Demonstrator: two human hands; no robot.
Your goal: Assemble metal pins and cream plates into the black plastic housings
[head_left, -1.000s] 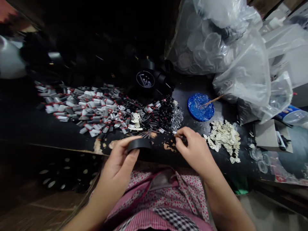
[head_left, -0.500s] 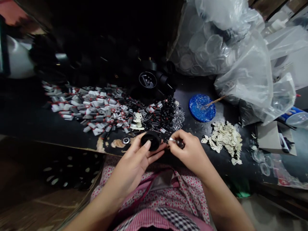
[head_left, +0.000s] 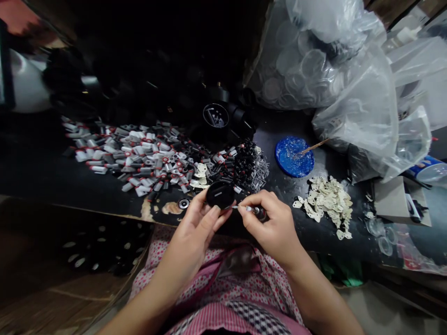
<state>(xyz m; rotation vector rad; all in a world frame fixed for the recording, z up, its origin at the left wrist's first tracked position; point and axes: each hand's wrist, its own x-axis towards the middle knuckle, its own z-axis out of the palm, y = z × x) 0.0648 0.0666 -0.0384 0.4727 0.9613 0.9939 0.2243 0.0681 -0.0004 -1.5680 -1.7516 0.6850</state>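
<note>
Just below the middle of the frame, the left hand is gripping a round black cap, with the thumb and curled fingers pressed around its lower edge. The cap is sitting above the near edge of the dark table, tilted toward the camera. Just to its right, the right hand is pinching a small metal pin between thumb and forefinger, with the other fingers folded in; the pin's tip is pointing left and nearly touching the cap, though whether it is actually touching cannot be told. A small dark piece is also showing under the right fingers, too blurred to identify.

A small metal ring is lying on the table just left of the cap. Above the hands, a wide heap of white, red and black parts is spreading across the left centre of the frame, ending in a clump of black pieces and springs. To the right of centre, a blue dish with a thin stick is resting on the table, and below it a pile of pale flat pieces is lying. Clear plastic bags are filling the upper right. A pink patterned garment is showing at the bottom.
</note>
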